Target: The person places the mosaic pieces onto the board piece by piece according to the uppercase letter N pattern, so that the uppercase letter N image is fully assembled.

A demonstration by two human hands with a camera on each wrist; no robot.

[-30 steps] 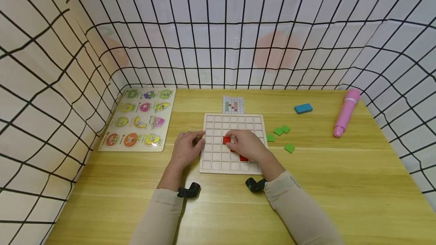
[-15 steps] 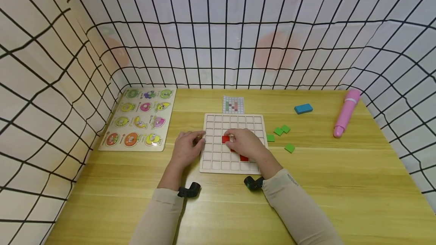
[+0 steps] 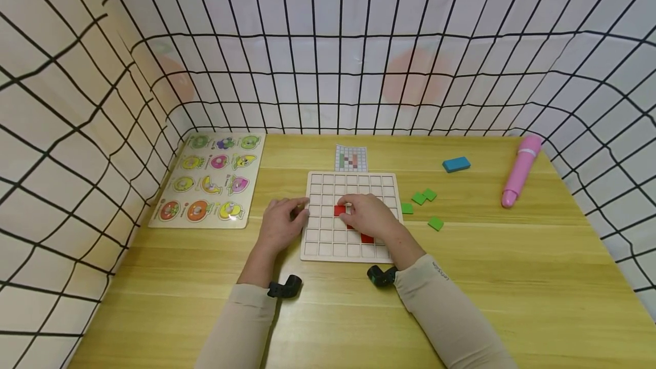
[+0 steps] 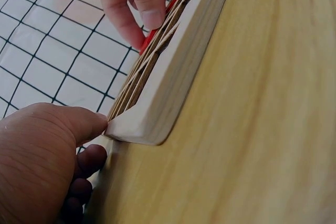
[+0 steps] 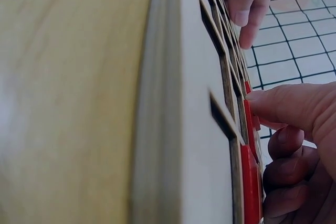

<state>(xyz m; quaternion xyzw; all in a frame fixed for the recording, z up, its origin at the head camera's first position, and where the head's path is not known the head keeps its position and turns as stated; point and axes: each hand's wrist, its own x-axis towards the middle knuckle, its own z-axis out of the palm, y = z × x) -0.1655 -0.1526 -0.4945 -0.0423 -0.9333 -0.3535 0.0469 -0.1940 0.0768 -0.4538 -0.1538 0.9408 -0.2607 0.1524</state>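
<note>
A square wooden grid board (image 3: 320, 250) lies on the table, its raised ribs forming rows of cells. My right hand (image 3: 372, 218) reaches over it, pinching a red square tile (image 3: 339, 210) between thumb and index finger at a cell left of the middle. Down to the right of that tile, a diagonal of red continues with a second red tile (image 3: 350, 227), mostly hidden under the hand, and a third red tile (image 3: 367, 238). At the board's left edge, my left hand (image 3: 279, 224) rests with relaxed fingers; in the left wrist view its thumb (image 4: 89, 124) touches the wooden rim (image 4: 152, 114).
Several green tiles (image 3: 435, 223) lie right of the board. Behind it is a small printed grid card (image 3: 351, 158). A blue block (image 3: 456, 164) and a pink pen-shaped object (image 3: 521, 169) lie farther right. On the left is a fruit puzzle board (image 3: 210, 181). Black-wire mesh (image 3: 328, 44) surrounds the table.
The right hand and the red tile under its fingertips shifted slightly left and away from me, then stayed there. The left hand has kept its place at the board's edge.
</note>
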